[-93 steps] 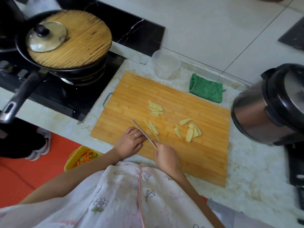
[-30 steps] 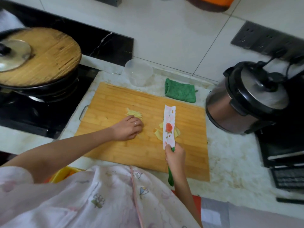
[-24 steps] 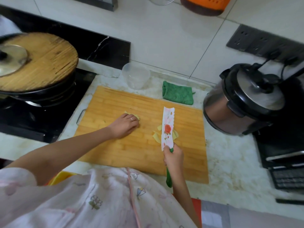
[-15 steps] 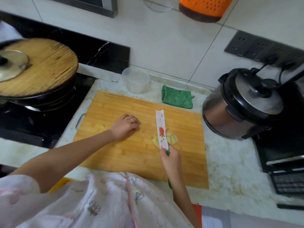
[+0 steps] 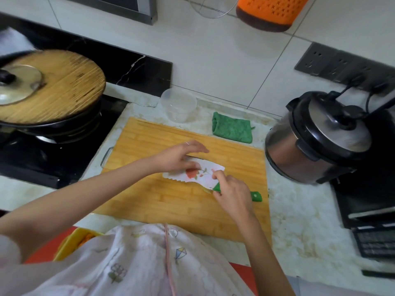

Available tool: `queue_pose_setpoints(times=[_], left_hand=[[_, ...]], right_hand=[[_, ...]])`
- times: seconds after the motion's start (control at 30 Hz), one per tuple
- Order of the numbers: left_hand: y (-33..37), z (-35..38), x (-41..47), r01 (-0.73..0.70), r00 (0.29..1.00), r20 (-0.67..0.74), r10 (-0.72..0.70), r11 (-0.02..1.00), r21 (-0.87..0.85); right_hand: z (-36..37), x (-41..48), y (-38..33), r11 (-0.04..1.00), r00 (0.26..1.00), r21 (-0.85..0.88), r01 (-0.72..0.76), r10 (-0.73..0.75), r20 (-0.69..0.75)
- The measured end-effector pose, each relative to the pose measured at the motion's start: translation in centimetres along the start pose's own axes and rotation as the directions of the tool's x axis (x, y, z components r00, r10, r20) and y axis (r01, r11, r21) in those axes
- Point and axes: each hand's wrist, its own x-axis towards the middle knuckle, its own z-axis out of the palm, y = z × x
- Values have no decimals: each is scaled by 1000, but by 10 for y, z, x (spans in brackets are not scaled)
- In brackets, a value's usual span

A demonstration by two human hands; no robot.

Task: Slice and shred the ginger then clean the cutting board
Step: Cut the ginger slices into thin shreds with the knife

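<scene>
Bamboo cutting board (image 5: 171,201) lies on the marble worktop (image 5: 299,210). The right hand (image 5: 233,193) has its fingers clamped round the green handle of the knife (image 5: 198,174), whose white floral blade lies nearly flat across the board's middle. The left hand (image 5: 177,157) is at the blade's tip end, fingers stretched and loosely apart over its far edge, thumb on the blade face. The ginger (image 5: 207,190) is mostly hidden; a pale yellow bit shows at the blade's near edge, on the board. A green cloth (image 5: 232,130) and a clear plastic container (image 5: 178,106) sit behind the board, an electric cooker (image 5: 316,142) to the right, and a wok with a bamboo lid (image 5: 53,86) to the left.
</scene>
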Motion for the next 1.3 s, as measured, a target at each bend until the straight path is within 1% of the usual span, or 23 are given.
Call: queue_pose_setpoints(times=[0.03,0.07,0.1,0.2,0.23,0.37,0.4,0.5,0.57,0.6,0.67,0.73,0.77,0.83,0.9,0.93,0.97,1.0,1.07,1.13,1.2,1.27,1.3], left_hand=[[1,3,2,7,997,75,-10,999,36],[3,5,3,28,993,115,-34,998,51],[2,6,4,64,990,123,-66,998,22],[-3,4,3,171,984,76,-158,961,-218],[-5,2,2,197,980,63,-187,947,-254],[-8,-1,-2,227,973,11,-232,940,-255],[-10,-3,-3,239,968,-15,-252,934,-265],[-28,-12,-6,339,924,-88,-371,905,-258],[-41,-16,-7,392,908,-71,-414,896,-210],[-47,-17,-7,410,904,-48,-424,894,-180],[-54,-16,-7,440,893,-41,-447,890,-116],[-58,-17,-6,472,875,-69,-478,877,-87],[-58,-17,-6,490,864,-87,-497,867,-84],[-59,-17,-6,526,835,-147,-530,848,-66],[-58,-17,-8,564,808,-180,-562,825,-42],[-58,-16,-9,575,802,-184,-568,818,-18],[-58,-15,-10,577,805,-185,-563,817,21],[-58,-14,-11,558,822,-189,-537,827,73],[-59,-7,-13,451,888,-180,-423,878,161],[-53,3,-11,311,950,-93,-298,928,206],[-43,18,-6,173,980,46,-192,950,260],[-35,36,4,45,982,160,-101,947,318],[-31,46,11,0,978,195,-73,938,348]], right_hand=[[0,3,-2,999,999,-12,50,-50,-19],[1,4,-4,995,995,-28,94,-95,-33],[1,5,-5,991,991,-45,125,-127,-47],[3,1,-7,987,985,-62,149,-154,-72],[2,0,-8,987,985,-55,148,-152,-80],[7,-4,-12,990,986,-42,135,-138,-93],[9,-6,-11,992,988,-35,122,-124,-93],[12,-10,-7,998,994,1,64,-64,-91],[12,-13,-3,999,998,45,8,-5,-69],[11,-15,-3,996,999,88,-35,37,-20],[8,-16,-5,962,979,210,-177,151,135],[11,-18,-9,860,917,356,-366,269,294],[13,-19,-12,775,883,442,-452,317,346],[18,-20,-17,534,807,606,-590,397,436],[20,-18,-22,293,734,693,-659,451,507],[22,-17,-25,208,707,714,-669,475,524],[23,-16,-28,144,688,732,-666,498,528],[24,-16,-30,96,671,748,-657,526,522],[26,-17,-33,23,638,785,-619,598,485],[27,-20,-34,-16,588,822,-569,692,420],[27,-28,-31,-25,518,850,-527,783,344],[29,-38,-24,10,459,861,-509,849,261],[31,-44,-20,22,423,859,-511,877,229]])
